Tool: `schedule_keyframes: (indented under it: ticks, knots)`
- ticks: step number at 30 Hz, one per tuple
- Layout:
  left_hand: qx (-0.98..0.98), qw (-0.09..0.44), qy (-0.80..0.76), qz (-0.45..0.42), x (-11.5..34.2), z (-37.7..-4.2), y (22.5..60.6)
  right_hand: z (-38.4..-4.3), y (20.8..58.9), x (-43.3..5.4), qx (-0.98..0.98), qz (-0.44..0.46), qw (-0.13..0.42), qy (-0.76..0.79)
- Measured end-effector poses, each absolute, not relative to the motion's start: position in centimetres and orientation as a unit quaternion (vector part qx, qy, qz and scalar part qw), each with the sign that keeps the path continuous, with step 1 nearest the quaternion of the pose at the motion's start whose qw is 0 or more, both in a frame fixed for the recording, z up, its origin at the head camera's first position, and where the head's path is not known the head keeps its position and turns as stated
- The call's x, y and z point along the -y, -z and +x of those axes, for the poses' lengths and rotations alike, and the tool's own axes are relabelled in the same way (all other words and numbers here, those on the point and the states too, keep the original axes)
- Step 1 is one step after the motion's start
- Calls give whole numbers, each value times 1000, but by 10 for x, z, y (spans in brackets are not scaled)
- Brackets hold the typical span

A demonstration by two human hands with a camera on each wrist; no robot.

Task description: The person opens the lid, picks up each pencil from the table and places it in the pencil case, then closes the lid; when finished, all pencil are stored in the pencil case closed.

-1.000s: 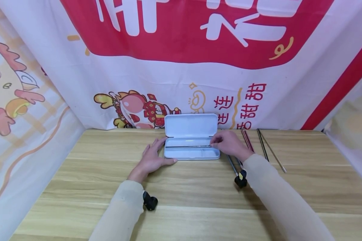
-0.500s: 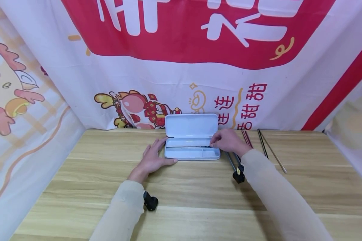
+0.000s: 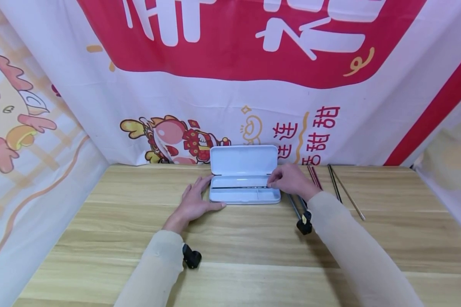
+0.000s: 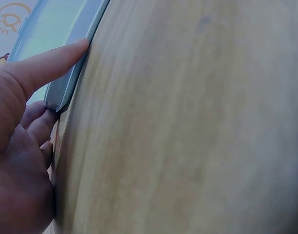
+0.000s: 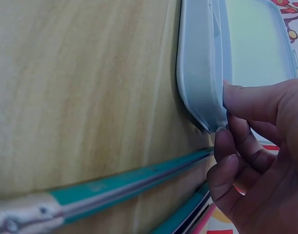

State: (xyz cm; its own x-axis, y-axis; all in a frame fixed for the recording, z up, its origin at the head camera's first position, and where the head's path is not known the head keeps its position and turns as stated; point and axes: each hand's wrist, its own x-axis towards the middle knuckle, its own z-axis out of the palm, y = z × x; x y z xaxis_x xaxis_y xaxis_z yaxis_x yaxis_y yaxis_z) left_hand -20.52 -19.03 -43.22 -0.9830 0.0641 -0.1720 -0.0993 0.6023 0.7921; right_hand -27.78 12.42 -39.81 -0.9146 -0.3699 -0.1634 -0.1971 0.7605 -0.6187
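A pale blue pencil case (image 3: 233,196) stands with its lid up near the back edge of the wooden table. My left hand (image 3: 192,202) holds its left end, thumb on the front edge and fingers round the corner. At the right end, my right hand (image 3: 289,180) pinches the tip of a dark pencil (image 3: 240,187) that lies lengthwise in the case. In the right wrist view, thumb and fingertips meet at the case's rim, where the pencil's tip is hidden. Beneath that hand lies a teal pencil (image 5: 115,184) with a silver end, outside the case.
Right of the case, several loose pencils lie on the table (image 3: 230,273), among them a dark red pencil (image 3: 315,175), a black pencil (image 3: 335,184) and a tan pencil (image 3: 347,192). A printed cloth (image 3: 230,94) hangs right behind the table.
My right wrist has shifted slightly left. The dark pencil has turned or settled a little, and markings now show near its right end. My left hand and the case stay put.
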Motion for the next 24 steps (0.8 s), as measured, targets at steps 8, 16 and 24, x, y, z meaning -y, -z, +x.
schedule_keyframes:
  ticks: [8, 16, 24]
  knots:
    - [-892, 94, -442, -8, 191, -205, 433, -274, 408, -134, -908, -143, 118, 375]
    - [-892, 91, -442, -5, 191, -206, 434, -262, 407, -151, -889, -84, 117, 434]
    - [-893, 94, -440, -10, 190, -205, 434, -239, 397, -169, -874, -71, 103, 470]
